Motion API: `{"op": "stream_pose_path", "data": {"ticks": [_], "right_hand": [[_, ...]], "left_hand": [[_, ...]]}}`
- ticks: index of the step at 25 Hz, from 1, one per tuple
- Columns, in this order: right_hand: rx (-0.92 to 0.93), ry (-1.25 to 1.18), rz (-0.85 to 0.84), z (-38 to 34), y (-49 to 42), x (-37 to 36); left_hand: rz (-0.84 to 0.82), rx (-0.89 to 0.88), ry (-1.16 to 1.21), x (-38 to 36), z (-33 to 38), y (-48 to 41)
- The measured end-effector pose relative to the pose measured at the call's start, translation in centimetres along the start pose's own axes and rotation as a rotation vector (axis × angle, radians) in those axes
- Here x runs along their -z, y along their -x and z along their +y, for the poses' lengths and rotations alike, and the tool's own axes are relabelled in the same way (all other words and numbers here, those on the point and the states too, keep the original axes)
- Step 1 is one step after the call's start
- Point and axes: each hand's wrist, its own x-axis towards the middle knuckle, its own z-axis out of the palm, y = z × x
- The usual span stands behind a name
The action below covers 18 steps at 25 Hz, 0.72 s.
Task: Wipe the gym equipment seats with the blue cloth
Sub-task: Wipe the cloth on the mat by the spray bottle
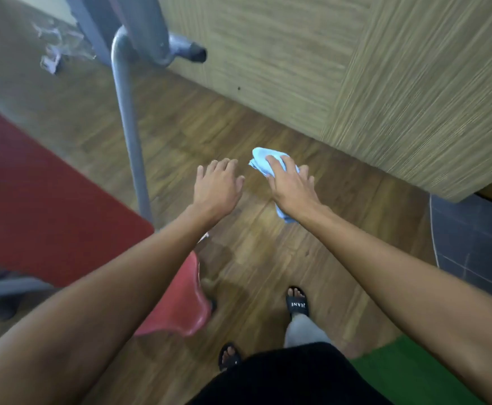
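The blue cloth (pixel 261 162) is bunched at frame centre, above the wooden floor (pixel 253 258). Your right grip (pixel 290 185) curls around it, and a tail of cloth hangs below the wrist. Your left grip (pixel 217 187), just beside it, is spread and holds nothing. The cloth touches no seat yet. The small red seat (pixel 186 305) lies lower left, and a larger red pad (pixel 40 194) is at the left edge. Gather the tail, flatten the cloth under your palm, then wipe in overlapping strokes. No container shows.

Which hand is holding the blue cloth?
The right hand grips the blue cloth, bunched under its fingers. The left hand beside it holds nothing, fingers spread.
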Motion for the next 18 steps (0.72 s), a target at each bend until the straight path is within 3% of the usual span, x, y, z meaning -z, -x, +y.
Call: {"op": "stream_pose_path", "data": {"ticks": [5,11,18], "right_hand": [[-0.089,-0.014,0.073,8.5,-8.2,6.5],[-0.069,-0.005,0.151,17.1,-21.7,16.3],[0.005,-0.009,0.133,19.0,-37.5,20.0]], "left_hand": [[0.018,-0.093,0.003,1.6,8.3,-11.4],[0.084,-0.061,0.032,5.8,17.0,-26.8],[0.129,0.038,0.028,8.3,17.0,-42.4]]}}
